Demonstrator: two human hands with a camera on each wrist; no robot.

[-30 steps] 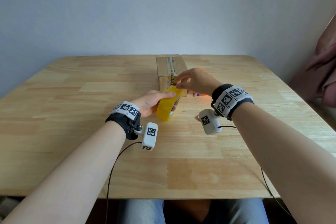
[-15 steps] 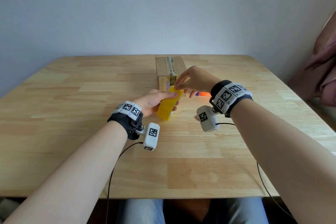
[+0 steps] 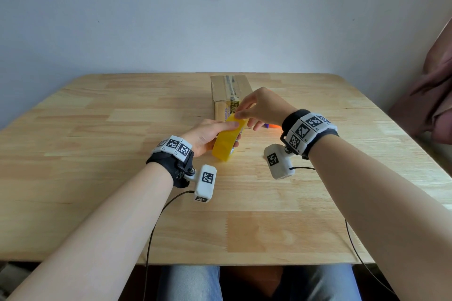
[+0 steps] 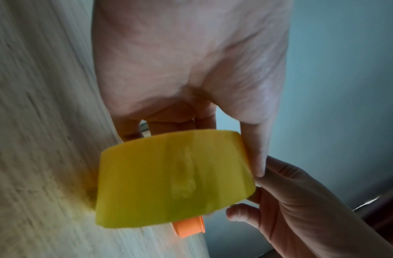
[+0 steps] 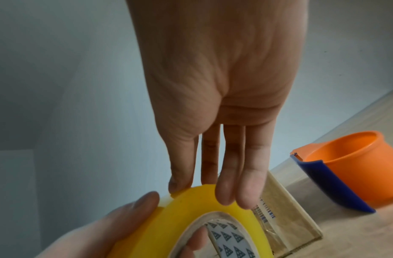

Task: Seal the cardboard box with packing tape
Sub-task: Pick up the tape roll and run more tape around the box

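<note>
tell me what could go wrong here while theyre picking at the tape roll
1. The right hand pinches only at the top edge of the yellow tape roll, so the free end may slip or split into a narrow strip.
2. The left hand holds the roll in the air, fingers through its core; a hard pull could twist it loose.
3. The orange tape dispenser sits close behind the working hands, beside the cardboard box, and could get knocked.

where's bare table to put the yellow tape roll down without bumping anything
Bare wood lies left of the cardboard box, out to the table edge, and in front between the forearms. It is crowded right of the box: the orange tape dispenser sits there, with the right hand above the tape roll that the left hand holds.
</note>
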